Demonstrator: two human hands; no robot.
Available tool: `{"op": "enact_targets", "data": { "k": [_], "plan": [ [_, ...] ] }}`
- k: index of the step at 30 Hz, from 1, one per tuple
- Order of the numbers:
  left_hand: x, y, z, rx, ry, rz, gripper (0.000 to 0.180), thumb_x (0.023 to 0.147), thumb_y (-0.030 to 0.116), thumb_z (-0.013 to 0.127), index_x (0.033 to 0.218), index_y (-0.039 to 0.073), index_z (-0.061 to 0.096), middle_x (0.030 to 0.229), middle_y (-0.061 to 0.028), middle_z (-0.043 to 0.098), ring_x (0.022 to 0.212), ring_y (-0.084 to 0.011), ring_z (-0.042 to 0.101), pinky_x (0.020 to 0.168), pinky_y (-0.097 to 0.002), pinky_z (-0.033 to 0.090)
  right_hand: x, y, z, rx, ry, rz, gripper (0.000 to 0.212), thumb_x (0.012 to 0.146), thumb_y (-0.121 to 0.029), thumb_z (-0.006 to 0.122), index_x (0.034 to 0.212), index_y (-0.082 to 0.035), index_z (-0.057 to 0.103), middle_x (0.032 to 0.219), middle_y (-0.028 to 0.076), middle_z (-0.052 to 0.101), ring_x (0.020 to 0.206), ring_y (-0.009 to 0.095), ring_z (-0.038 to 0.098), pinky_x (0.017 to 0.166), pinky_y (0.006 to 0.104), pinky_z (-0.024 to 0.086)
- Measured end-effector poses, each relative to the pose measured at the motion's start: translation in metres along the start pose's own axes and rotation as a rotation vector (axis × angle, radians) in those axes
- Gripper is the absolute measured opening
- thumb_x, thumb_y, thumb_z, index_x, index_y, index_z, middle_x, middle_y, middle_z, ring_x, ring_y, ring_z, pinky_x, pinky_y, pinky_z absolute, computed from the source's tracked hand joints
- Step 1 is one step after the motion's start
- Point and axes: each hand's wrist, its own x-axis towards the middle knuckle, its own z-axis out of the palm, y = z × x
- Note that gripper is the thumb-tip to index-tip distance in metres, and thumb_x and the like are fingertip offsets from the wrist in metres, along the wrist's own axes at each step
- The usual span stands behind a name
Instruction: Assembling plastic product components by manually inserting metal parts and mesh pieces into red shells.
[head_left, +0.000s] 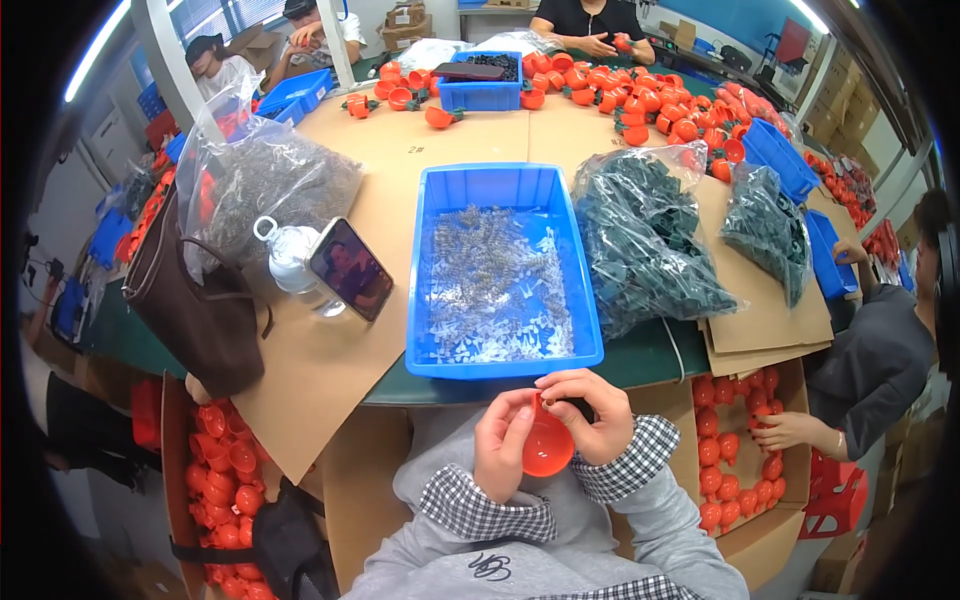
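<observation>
Just below the near edge of the blue tray, both hands hold an orange-red plastic cup (546, 446), its glossy hollow side showing. My left hand (502, 446) grips it by its left side. My right hand (598, 418) closes around its upper right rim, fingertips meeting those of the left. Something small and dark shows between the fingertips, too small to name. The blue tray (425, 250) in front contains many small metal springs (475, 245) and small white plastic pieces (500, 335).
Bags of dark green parts (645, 235) stand right of the tray. To its left are a phone (350, 270) against a clear bottle (295, 265) and a brown handbag (195, 300). Cartons of orange-red cups (222, 480) flank me. A co-worker's hand (785, 430) reaches into the right carton.
</observation>
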Motion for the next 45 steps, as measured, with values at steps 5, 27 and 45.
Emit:
{"op": "enact_targets", "data": {
  "k": [5,27,45],
  "plan": [
    [-0.001,0.0,0.0,-0.002,-0.016,-0.019,0.024,0.091,0.011,0.046,0.11,-0.002,0.05,0.1,-0.0082,0.059,0.09,-0.0105,0.056,0.079,-0.0225,0.045,-0.002,0.002,-0.002,0.016,0.019,-0.009,0.012,0.079,-0.002,0.061,0.09,0.002,0.061,0.094,0.016,0.063,0.087,0.025,0.063,0.076,0.0311,0.05],
    [0.002,0.002,0.0,-0.009,-0.08,-0.052,0.02,0.091,0.01,0.045,0.104,-0.005,0.051,0.098,-0.0144,0.062,0.09,-0.0171,0.06,0.081,-0.0275,0.047,0.137,0.06,0.001,-1.104,-0.78,0.009,0.012,0.075,-0.012,0.056,0.081,-0.005,0.064,0.081,0.012,0.062,0.077,0.031,0.061,0.072,0.0387,0.049],
    [0.003,-0.001,-0.001,0.002,-0.091,0.004,0.018,0.091,0.009,0.044,0.101,-0.003,0.051,0.097,-0.0143,0.062,0.089,-0.0164,0.06,0.081,-0.0273,0.047,0.153,0.082,0.012,-0.995,-0.686,0.091,0.009,0.069,-0.005,0.058,0.078,-0.006,0.061,0.079,0.014,0.062,0.082,0.032,0.061,0.072,0.0389,0.049]
  ]
}}
